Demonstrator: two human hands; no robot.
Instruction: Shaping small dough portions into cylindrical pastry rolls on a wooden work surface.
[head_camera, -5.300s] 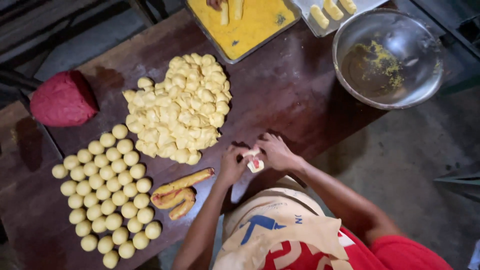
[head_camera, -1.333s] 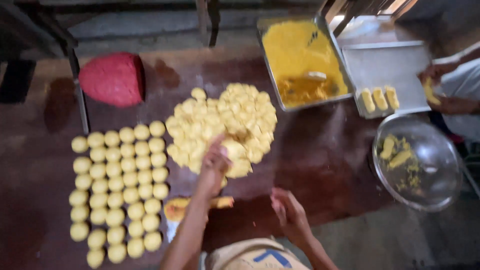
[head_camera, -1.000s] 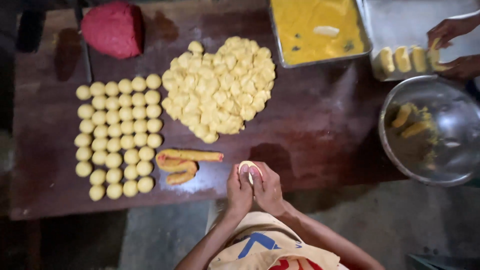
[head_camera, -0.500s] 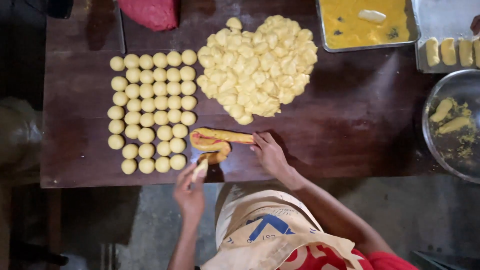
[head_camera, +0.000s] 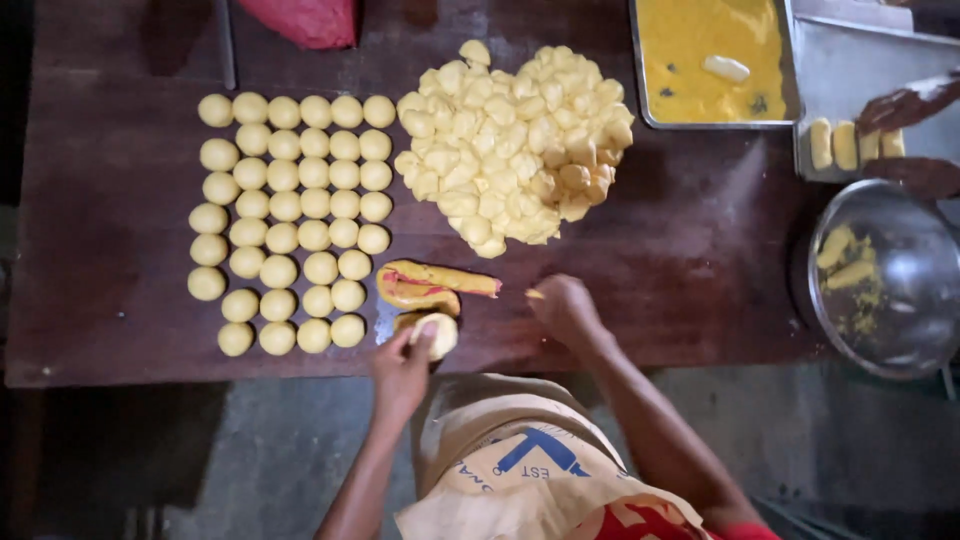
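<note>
Here, in the head view, the left hand (head_camera: 403, 362) is at the near edge of the dark wooden table (head_camera: 700, 260), and its fingers pinch a pale dough piece (head_camera: 436, 333) that lies just below a yellow and red strip of filling (head_camera: 432, 284). The dough piece rests on the table, touching the fingertips, and it is close to the last row of the round dough balls (head_camera: 290, 222), which stand in neat rows on the left part of the table. The right hand (head_camera: 566, 310) lies on the table to the right of the strip; its fingers are bent together and seem to hold a very small yellow bit (head_camera: 534, 294) at the tips, but I cannot tell how firmly. Beyond both hands there is a big heap of cut dough pieces (head_camera: 512, 150), in the middle of the table. At the far edge a red lump (head_camera: 305, 20) is partly visible. On the right side stands a metal tray with yellow batter (head_camera: 715, 62), then a second metal tray (head_camera: 880, 60) holding a few pale sticks (head_camera: 846, 144), and near to it a round metal bowl (head_camera: 890, 280) with yellow crumbs inside. Another person's hand (head_camera: 905, 105) reaches over the second tray. The person wears a light brown apron (head_camera: 520, 470).
</note>
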